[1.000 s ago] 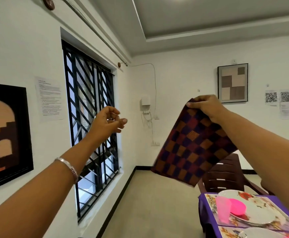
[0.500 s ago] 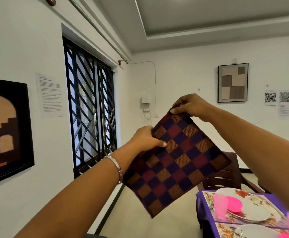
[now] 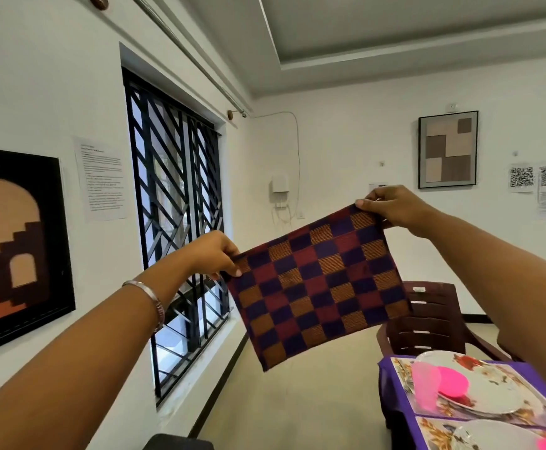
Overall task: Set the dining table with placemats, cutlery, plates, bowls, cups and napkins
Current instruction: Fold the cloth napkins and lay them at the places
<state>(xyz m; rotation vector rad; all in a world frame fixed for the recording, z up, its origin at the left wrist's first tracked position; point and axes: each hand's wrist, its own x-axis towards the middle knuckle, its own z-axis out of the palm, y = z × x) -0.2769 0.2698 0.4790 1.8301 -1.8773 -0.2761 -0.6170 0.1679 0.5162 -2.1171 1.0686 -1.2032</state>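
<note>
- Checked cloth napkin held up in the air, well above the table, not yet laid.
- Pinched at its top corners by left hand and right hand.
- Already set at the table's far edge: placemat, plate, pink cup, pink bowl.
- No cutlery in sight; napkins seemingly left.

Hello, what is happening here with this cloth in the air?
A person is holding up a checked purple, red and orange cloth napkin, spread flat in the air. The left hand pinches its left top corner and the right hand pinches its right top corner. Below at the right, the purple-covered dining table already has floral placemats, a white plate, a pink bowl and a translucent pink cup. The napkin is not yet placed.
</note>
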